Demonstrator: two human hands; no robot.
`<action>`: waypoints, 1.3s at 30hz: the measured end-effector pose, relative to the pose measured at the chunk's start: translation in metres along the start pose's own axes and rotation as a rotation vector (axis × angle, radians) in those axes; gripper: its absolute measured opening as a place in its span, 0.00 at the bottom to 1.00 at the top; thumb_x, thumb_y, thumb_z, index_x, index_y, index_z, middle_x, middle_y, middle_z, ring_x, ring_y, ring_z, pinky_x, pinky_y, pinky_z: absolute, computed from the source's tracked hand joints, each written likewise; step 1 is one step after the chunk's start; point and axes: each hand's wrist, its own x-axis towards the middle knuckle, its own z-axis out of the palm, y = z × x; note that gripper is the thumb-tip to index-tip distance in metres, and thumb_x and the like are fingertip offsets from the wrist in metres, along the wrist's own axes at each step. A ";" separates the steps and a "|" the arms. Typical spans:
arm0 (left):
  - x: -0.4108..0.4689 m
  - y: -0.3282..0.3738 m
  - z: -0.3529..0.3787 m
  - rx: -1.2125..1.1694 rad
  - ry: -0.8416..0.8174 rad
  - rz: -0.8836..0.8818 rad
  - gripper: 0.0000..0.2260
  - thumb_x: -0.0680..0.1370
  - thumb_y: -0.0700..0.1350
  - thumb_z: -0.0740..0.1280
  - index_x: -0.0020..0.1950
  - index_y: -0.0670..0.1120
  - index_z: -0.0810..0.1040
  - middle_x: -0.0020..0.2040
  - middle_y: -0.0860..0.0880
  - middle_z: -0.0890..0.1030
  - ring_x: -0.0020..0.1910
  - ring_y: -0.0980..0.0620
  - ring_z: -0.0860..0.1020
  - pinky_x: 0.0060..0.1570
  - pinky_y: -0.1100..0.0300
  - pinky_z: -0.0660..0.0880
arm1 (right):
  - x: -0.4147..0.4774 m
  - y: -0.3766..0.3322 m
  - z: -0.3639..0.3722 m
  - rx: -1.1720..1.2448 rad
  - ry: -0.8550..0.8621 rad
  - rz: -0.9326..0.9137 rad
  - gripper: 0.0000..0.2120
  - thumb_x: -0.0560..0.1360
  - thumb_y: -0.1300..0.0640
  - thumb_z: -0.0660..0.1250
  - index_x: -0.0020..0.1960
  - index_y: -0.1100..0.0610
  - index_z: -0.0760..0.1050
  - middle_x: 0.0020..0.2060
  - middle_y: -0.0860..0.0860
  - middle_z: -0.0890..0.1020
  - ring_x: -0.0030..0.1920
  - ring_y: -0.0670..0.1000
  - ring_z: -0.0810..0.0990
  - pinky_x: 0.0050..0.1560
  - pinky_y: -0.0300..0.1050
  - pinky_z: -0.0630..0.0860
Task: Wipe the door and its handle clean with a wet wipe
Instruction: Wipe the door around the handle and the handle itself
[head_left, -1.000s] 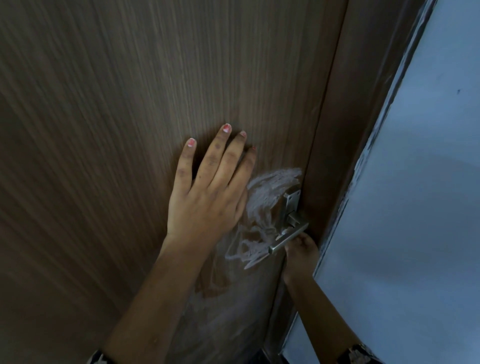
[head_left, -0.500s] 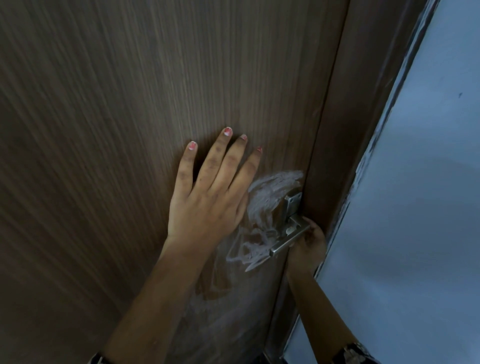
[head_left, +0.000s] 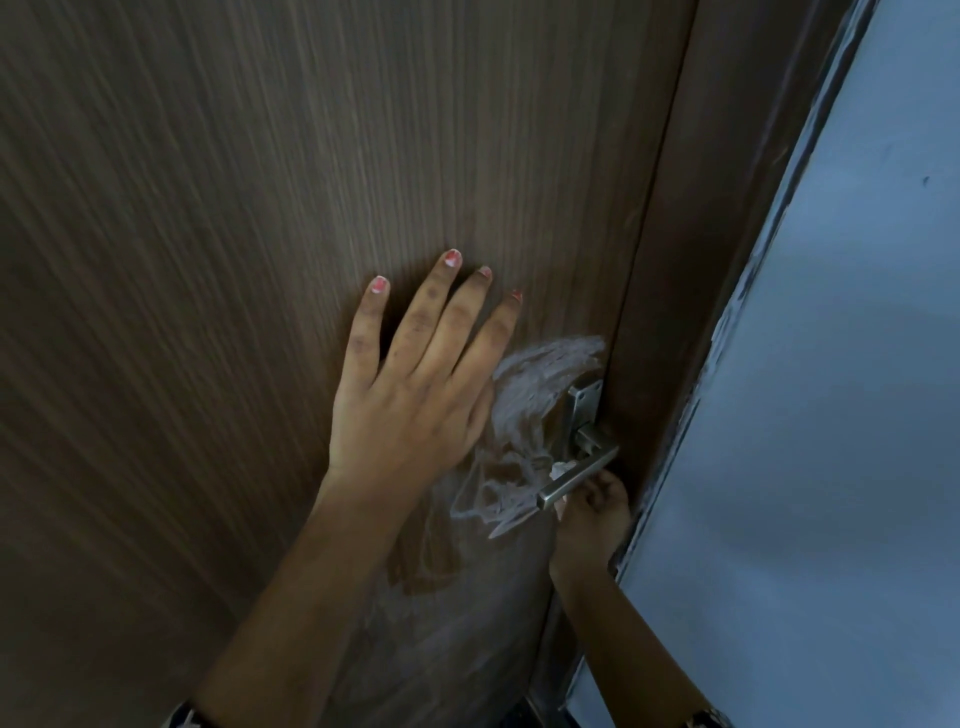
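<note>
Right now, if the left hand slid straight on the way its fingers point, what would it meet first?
Only more bare door, it seems. The left hand lies flat on it, fingers pointing up and away from the handle.

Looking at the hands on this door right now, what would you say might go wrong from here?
1. The right hand works the wipe under the handle; pressing the lever down might unlatch the door, which the left hand is lying flat against.
2. White smears beside the handle may simply get spread around.
3. Little of the wipe shows, so it could slip loose.
</note>
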 end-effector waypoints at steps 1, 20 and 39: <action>0.000 0.000 0.000 0.000 -0.002 0.001 0.19 0.81 0.50 0.59 0.71 0.50 0.71 0.69 0.48 0.74 0.72 0.48 0.68 0.72 0.43 0.55 | 0.001 -0.003 0.002 0.025 0.022 0.028 0.09 0.74 0.74 0.60 0.51 0.65 0.73 0.38 0.55 0.77 0.38 0.48 0.78 0.38 0.35 0.78; 0.001 0.000 -0.002 0.002 -0.021 0.014 0.18 0.81 0.50 0.58 0.71 0.50 0.71 0.69 0.48 0.75 0.72 0.48 0.69 0.71 0.43 0.56 | 0.013 -0.018 0.009 0.024 0.081 0.192 0.10 0.74 0.71 0.60 0.52 0.67 0.77 0.41 0.56 0.80 0.41 0.55 0.79 0.40 0.44 0.77; 0.002 0.000 -0.001 0.001 -0.020 0.009 0.18 0.81 0.50 0.58 0.71 0.49 0.71 0.69 0.48 0.74 0.72 0.48 0.68 0.73 0.45 0.52 | 0.003 -0.082 -0.035 0.008 0.028 -0.167 0.14 0.74 0.70 0.59 0.44 0.51 0.74 0.49 0.56 0.77 0.51 0.58 0.77 0.50 0.51 0.74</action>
